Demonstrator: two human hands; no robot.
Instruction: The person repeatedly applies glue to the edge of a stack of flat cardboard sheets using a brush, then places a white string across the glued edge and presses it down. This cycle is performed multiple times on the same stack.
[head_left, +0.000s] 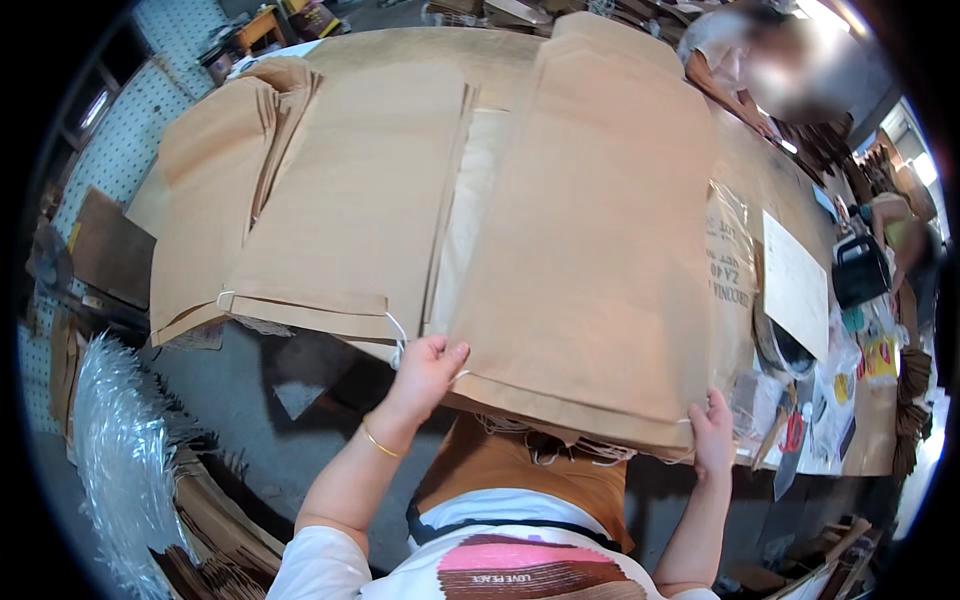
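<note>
Bag stack [585, 240] on table [770, 170], second stack [340, 210] left

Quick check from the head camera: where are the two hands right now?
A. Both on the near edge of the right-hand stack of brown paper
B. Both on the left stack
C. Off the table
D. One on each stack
A: the left hand and right hand each grip a near corner of the right-hand stack of brown paper.

- The underside of the brown paper bag stack [590, 250] is hidden.
- The left hand [428, 372] fingertips are covered by it.
- The co-worker [745, 60] is cut off at the rim.
</note>
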